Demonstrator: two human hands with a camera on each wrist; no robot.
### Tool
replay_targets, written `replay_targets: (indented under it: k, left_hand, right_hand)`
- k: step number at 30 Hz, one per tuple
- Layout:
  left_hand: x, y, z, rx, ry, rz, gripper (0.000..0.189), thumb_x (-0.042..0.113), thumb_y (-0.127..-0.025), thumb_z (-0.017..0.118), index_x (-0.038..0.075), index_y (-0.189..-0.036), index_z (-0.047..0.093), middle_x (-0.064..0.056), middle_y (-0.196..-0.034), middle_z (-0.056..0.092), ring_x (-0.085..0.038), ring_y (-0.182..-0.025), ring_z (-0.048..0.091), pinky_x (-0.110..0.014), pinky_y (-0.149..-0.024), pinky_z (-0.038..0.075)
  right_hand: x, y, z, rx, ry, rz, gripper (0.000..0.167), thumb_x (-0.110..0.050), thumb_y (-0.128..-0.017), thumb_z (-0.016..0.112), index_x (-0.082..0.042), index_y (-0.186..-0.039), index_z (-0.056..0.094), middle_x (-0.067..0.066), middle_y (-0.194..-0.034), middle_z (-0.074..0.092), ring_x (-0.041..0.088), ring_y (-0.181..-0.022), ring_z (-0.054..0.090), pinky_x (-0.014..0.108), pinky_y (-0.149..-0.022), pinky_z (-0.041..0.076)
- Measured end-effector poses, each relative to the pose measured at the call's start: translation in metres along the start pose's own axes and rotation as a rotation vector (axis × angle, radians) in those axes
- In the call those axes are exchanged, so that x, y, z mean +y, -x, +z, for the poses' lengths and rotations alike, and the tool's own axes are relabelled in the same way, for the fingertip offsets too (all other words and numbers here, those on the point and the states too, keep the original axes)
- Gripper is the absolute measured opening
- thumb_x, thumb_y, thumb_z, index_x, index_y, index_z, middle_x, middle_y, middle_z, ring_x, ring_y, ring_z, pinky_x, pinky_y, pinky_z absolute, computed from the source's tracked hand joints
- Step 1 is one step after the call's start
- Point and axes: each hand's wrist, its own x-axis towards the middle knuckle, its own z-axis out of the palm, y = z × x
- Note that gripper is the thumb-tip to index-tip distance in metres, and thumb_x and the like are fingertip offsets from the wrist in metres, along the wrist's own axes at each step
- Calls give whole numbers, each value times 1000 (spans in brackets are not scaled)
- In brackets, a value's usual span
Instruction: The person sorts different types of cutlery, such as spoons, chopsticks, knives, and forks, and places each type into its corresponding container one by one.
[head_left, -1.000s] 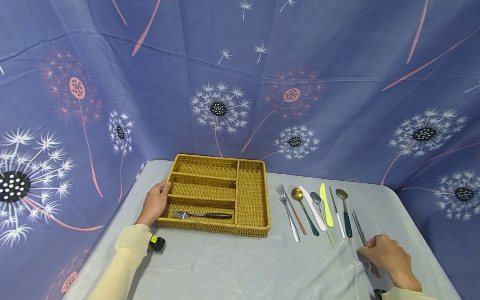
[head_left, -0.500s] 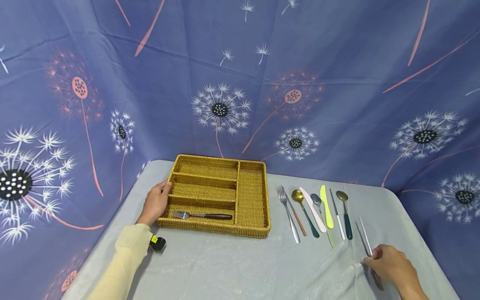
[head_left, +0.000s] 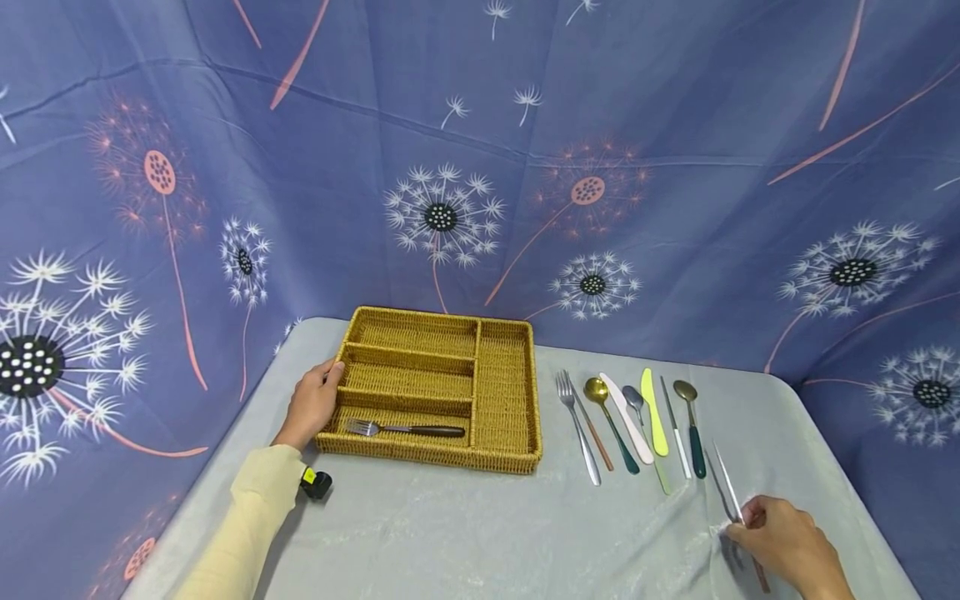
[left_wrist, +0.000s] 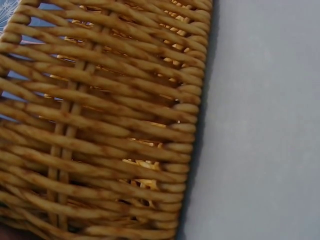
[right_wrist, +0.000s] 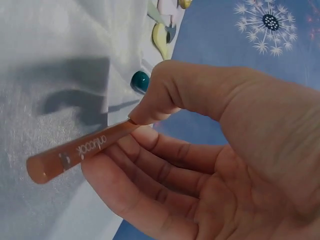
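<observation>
At the left, my left hand grips the left wall of a golden woven cutlery tray, its thumb over the rim. The outer weave of the tray fills much of the left wrist view. A fork with a dark handle lies in the tray's front compartment. At the right, my right hand pinches a slim chopstick between thumb and fingers. Its far end is silver and slants up from the cloth; the brown lettered handle shows in the right wrist view.
Right of the tray lies a row of cutlery: a silver fork, a gold spoon, a pink knife, a yellow knife, a green-handled spoon and several others. A patterned blue cloth hangs behind the table.
My right hand has moved slightly toward the near edge with the chopstick, whose far end has lifted off the cloth. My left hand and the tray stay in place.
</observation>
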Motion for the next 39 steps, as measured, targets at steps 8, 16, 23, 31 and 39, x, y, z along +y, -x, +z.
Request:
replay_targets:
  k: [8, 16, 23, 31, 39]
  left_hand:
    - [0, -2, 0, -3, 14, -9, 72, 54, -117, 27, 6, -170, 29, -28, -170, 32, -50, -157, 27, -69, -126, 25]
    - [0, -4, 0, 5, 10, -8, 70, 53, -117, 27, 6, -170, 30, -28, -169, 35, -50, -157, 29, -68, -126, 26]
    - [0, -4, 0, 9, 7, -13, 71, 54, -117, 27, 6, -169, 31, -29, -167, 37, -50, -156, 30, -68, -125, 26]
    - [-1, -3, 0, 8, 4, -14, 72, 55, -117, 27, 6, -170, 30, -29, -168, 35, -50, -156, 30, -69, -125, 25]
    - [-1, -2, 0, 3, 17, -15, 72, 55, -117, 27, 6, -170, 29, -29, -168, 35, -50, -156, 30, -68, -126, 25]
  right_hand:
    - [-7, 7, -4, 10, -1, -27, 23, -24, -85, 79, -8, -86, 62, 3, -80, 59, 23, -74, 58, 38, -60, 43]
    - [-13, 11, -10, 6, 9, -43, 24, -25, -86, 80, -9, -87, 62, 1, -83, 62, 20, -75, 58, 37, -61, 43]
    - [-22, 13, -11, -1, -4, -38, 25, -23, -86, 82, -8, -88, 63, 1, -82, 64, 20, -74, 59, 37, -60, 44]
    - [-37, 18, -13, 18, 3, -108, 19, -22, -87, 79, -11, -89, 63, -3, -81, 61, 18, -72, 55, 35, -60, 41]
    - [-59, 19, -19, 72, 53, -222, 14, -20, -84, 77, -15, -90, 66, -7, -82, 66, 14, -75, 61, 35, -61, 43]
